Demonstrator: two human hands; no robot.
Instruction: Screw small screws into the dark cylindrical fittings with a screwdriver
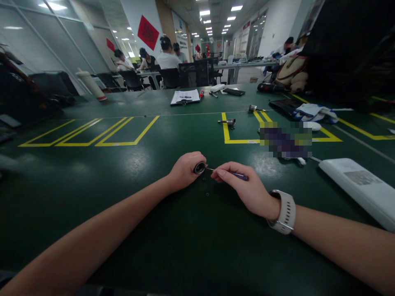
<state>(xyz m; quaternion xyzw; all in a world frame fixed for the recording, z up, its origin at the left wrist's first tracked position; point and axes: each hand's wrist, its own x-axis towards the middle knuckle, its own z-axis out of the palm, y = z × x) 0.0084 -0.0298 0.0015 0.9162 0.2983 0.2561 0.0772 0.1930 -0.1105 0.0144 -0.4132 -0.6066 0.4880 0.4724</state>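
Note:
My left hand [187, 169] is closed around a round metal cup-shaped part [199, 167], its dark hollow end turned toward me. In my right hand [237, 181], a thin screwdriver-like tool [241, 176] with a dark purple handle is pinched, its metal shaft pointing left. The tip reaches the side of the cup-shaped part; whether it touches is too small to tell. Below the hands, two tiny rings [204, 179] lie on the green table [173, 242]. Farther off rest two metal cup-shaped parts with shafts, one nearer [230, 122] and one farther back [252, 108].
Yellow tape [117, 144] marks boxes on the table. A clipboard [185, 97] and a black phone-like slab [233, 92] lie at the back. To the right are a white box-shaped device [358, 185], a cloth [316, 112] and a blurred-out item [285, 139]. A bottle [91, 84] stands far left.

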